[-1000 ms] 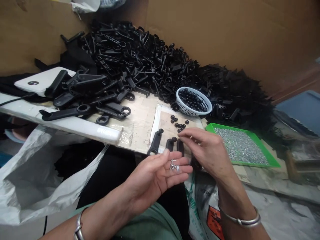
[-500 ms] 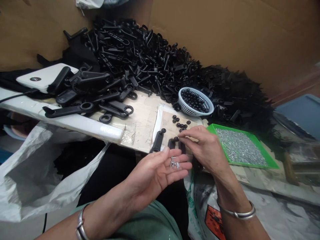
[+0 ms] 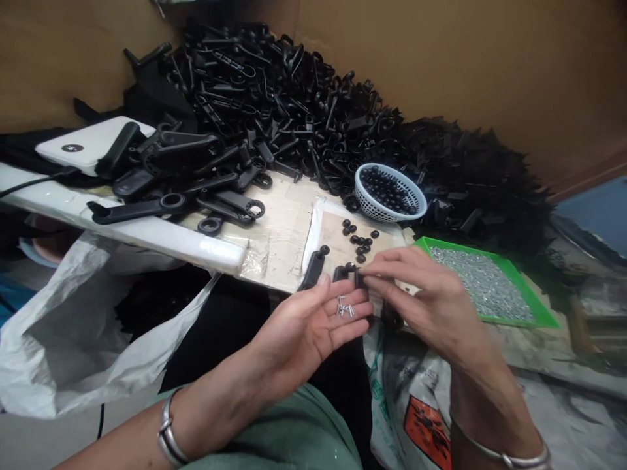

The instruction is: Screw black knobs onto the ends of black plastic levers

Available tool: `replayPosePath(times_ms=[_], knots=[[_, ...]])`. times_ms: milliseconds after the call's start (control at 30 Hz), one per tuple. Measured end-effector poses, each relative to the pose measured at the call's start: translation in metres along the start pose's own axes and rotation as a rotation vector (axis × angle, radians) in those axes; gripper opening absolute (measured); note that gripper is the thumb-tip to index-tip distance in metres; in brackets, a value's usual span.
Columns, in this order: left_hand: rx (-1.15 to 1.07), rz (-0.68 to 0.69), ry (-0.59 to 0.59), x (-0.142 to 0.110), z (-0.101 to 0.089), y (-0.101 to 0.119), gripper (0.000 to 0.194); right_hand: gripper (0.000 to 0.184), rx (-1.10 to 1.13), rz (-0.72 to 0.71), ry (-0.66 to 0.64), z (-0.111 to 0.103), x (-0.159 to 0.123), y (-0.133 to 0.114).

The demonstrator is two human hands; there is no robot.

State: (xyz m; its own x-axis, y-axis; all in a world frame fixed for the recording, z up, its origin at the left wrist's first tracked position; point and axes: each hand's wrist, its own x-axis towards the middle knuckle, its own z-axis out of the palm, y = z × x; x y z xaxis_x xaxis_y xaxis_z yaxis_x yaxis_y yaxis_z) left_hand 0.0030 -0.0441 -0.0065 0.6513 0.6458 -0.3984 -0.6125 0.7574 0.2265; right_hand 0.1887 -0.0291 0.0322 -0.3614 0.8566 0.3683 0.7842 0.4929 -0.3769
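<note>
Silver pins [image 3: 345, 309] rest on the left hand [image 3: 304, 331], palm open, this side of the blue basket [image 3: 373, 206]. Also there: the right hand [image 3: 425, 287], fingertips drawn together, hold unclear. Black knobs [image 3: 361, 241] lie nearer the basket, a green tray [image 3: 533, 297] to its right.

We look from the wearer's head, forward and steeply down, over the lap [image 3: 284, 431]. The left hand [image 3: 306, 329] and right hand [image 3: 426, 290] sit close before us; the bench [image 3: 279, 212] slants across mid-view, with the pile [image 3: 274, 111] and wall [image 3: 441, 59] farther off.
</note>
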Motion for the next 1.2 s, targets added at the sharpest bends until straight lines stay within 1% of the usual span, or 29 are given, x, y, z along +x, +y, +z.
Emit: replayPosePath(times_ms=[67,133,200,267,400,600,733,800,900,967,1067,1133,1200], knots=[[0.018,0.004,-0.070,0.001,-0.001,-0.001,0.043,0.014,0.053,-0.023,-0.066,0.000,-0.005,-0.008],[0.025,0.023,-0.143,0.001,-0.001,-0.002,0.045,0.016,0.043,-0.046,-0.116,0.003,-0.008,-0.014],[0.017,0.046,-0.194,0.001,-0.001,-0.002,0.048,0.016,0.004,-0.065,-0.129,0.008,-0.011,-0.018],[0.009,0.055,-0.214,0.000,0.000,-0.002,0.049,0.017,-0.026,-0.085,-0.118,0.011,-0.011,-0.021],[-0.001,0.069,-0.226,-0.001,0.001,0.000,0.049,0.020,-0.055,-0.126,-0.099,0.013,-0.011,-0.023],[-0.021,0.050,-0.216,0.000,-0.001,-0.001,0.053,0.022,-0.041,-0.223,-0.158,0.013,-0.010,-0.022],[-0.025,0.049,-0.235,0.000,-0.002,0.000,0.055,0.025,0.013,-0.204,-0.128,0.014,-0.011,-0.020],[-0.017,0.047,-0.227,0.000,-0.002,0.001,0.054,0.027,0.051,-0.181,-0.116,0.014,-0.011,-0.019],[-0.009,0.044,-0.206,0.000,-0.002,0.001,0.053,0.025,0.113,-0.139,-0.088,0.013,-0.011,-0.018],[-0.005,0.050,-0.184,0.001,-0.003,0.000,0.050,0.024,0.159,-0.103,-0.081,0.012,-0.010,-0.017],[0.032,0.076,-0.140,-0.001,-0.005,-0.001,0.036,0.024,0.201,-0.057,-0.070,0.010,-0.009,-0.016],[0.064,0.083,-0.127,-0.003,-0.006,-0.002,0.028,0.022,0.183,-0.046,-0.047,0.010,-0.009,-0.017],[0.091,0.085,-0.124,-0.005,-0.007,-0.001,0.024,0.019,0.125,-0.047,-0.024,0.012,-0.010,-0.021]])
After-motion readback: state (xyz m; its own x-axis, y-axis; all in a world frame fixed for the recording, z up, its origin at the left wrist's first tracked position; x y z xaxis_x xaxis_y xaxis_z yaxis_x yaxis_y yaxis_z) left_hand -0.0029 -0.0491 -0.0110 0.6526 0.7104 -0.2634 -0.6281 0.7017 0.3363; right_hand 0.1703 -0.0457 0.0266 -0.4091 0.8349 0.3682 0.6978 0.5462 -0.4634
